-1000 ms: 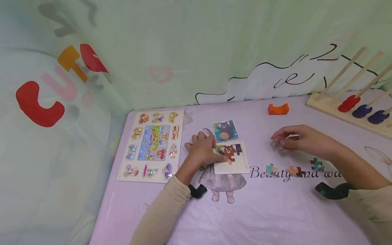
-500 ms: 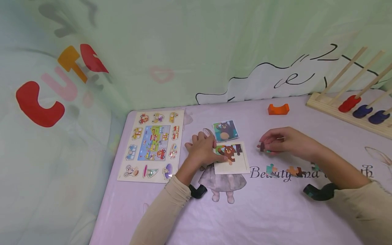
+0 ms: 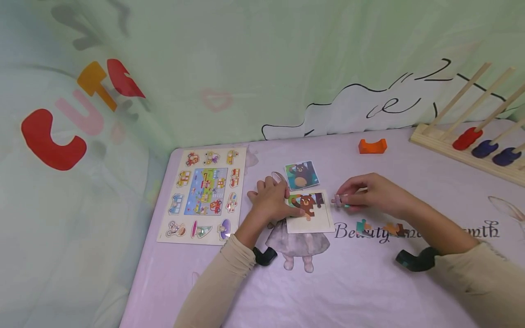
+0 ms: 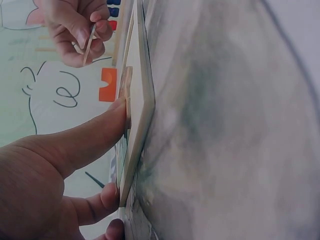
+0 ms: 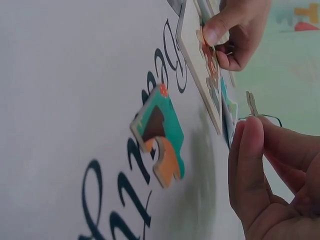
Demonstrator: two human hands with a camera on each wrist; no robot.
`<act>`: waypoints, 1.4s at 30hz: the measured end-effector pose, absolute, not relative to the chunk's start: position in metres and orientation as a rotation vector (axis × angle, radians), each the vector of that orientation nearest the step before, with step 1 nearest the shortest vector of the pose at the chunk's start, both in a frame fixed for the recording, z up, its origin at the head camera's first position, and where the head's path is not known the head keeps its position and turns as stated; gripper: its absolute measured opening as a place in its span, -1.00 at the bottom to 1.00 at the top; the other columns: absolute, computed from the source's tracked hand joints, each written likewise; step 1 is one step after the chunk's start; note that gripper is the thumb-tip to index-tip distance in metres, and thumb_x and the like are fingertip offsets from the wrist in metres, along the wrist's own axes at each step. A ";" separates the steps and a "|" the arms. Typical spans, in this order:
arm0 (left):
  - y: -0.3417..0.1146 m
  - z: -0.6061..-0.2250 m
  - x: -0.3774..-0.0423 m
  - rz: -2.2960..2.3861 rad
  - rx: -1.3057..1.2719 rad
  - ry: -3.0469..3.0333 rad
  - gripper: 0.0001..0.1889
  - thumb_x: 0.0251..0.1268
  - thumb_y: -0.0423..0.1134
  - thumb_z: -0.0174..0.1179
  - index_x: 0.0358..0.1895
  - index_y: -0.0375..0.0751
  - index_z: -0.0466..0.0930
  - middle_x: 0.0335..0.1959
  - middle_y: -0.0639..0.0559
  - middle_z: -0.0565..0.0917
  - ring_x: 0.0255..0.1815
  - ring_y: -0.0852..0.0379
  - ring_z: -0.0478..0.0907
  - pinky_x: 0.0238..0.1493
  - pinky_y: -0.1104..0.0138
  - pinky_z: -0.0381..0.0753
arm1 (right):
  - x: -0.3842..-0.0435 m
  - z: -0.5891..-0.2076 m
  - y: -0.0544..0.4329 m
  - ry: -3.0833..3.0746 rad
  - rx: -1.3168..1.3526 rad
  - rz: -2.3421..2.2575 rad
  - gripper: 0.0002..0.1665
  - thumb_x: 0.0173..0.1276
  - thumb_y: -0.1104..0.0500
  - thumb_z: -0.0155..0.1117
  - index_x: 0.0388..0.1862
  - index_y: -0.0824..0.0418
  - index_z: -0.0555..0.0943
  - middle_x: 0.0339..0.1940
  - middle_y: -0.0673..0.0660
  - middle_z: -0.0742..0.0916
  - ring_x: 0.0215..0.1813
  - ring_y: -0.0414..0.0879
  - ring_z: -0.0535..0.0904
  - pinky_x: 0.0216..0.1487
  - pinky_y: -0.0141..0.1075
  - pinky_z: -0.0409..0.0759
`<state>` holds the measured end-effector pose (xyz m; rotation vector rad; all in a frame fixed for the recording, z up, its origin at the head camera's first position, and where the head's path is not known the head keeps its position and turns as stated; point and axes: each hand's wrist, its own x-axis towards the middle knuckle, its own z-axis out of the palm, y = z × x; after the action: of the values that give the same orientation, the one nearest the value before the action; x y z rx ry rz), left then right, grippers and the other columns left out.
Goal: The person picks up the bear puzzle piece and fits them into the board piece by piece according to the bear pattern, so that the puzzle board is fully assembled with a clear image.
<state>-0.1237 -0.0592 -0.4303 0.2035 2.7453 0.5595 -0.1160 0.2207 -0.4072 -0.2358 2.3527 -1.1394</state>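
My left hand (image 3: 270,200) holds a pale wooden puzzle board (image 3: 321,224) at its left side. Its thumb presses on the joined bear pieces (image 3: 305,201), and in the left wrist view its index finger touches the board's edge (image 4: 146,95). Just right of the board, my right hand (image 3: 371,195) pinches a jigsaw piece (image 3: 338,200) between thumb and fingers. The right wrist view shows that piece (image 5: 251,103) edge-on, raised above the table, its picture not visible. Behind the board lies a bear picture card (image 3: 301,176).
Loose jigsaw pieces lie below my right hand, one teal and orange (image 3: 362,227), others brown and orange (image 3: 396,228). A vehicle peg puzzle (image 3: 242,182) lies at left. An orange block (image 3: 372,146) and a wooden bead rack (image 3: 426,136) stand at the back right.
My right hand has moved left with the jigsaw piece, to near the board's right edge. A green piece is now hidden by the right forearm. My left hand stays in place.
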 end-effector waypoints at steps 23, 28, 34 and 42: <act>-0.059 -0.427 -0.123 0.560 0.201 2.734 -0.44 -0.09 0.26 0.57 -0.29 0.00 0.47 -0.13 -0.02 0.36 0.08 -0.07 0.24 0.05 -0.08 0.17 | -0.111 -0.417 0.194 2.301 -0.173 -1.193 -0.68 0.41 0.16 0.37 0.09 0.25 0.66 -0.18 0.15 0.71 -0.25 -0.06 0.70 -0.16 -0.39 0.68; -0.059 -0.428 -0.123 0.570 0.199 2.731 -0.44 -0.10 0.26 0.57 -0.29 0.01 0.47 -0.13 0.00 0.35 0.07 -0.05 0.22 0.05 -0.08 0.15 | -0.111 -0.418 0.190 2.323 -0.166 -1.163 -0.67 0.41 0.12 0.38 0.07 0.23 0.66 -0.19 0.13 0.71 -0.24 -0.07 0.68 -0.17 -0.38 0.66; -0.059 -0.429 -0.124 0.569 0.202 2.736 -0.44 -0.11 0.27 0.57 -0.30 0.01 0.46 -0.13 0.00 0.36 0.06 -0.06 0.23 0.05 -0.08 0.16 | -0.110 -0.418 0.185 2.332 -0.168 -1.170 -0.71 0.40 0.15 0.38 0.02 0.25 0.65 -0.22 0.13 0.71 -0.23 -0.06 0.66 -0.15 -0.37 0.65; -0.059 -0.429 -0.124 0.558 0.198 2.741 -0.44 -0.10 0.26 0.57 -0.30 0.01 0.45 -0.12 -0.01 0.37 0.09 -0.07 0.24 0.05 -0.08 0.18 | -0.110 -0.422 0.180 2.323 -0.168 -1.204 -0.74 0.35 0.18 0.40 -0.05 0.27 0.64 -0.27 0.13 0.71 -0.27 -0.05 0.66 -0.16 -0.35 0.64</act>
<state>-0.1239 -0.0587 -0.4286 0.1979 2.7410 0.5579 -0.1103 0.1801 -0.4223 -0.1681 2.3234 -1.2039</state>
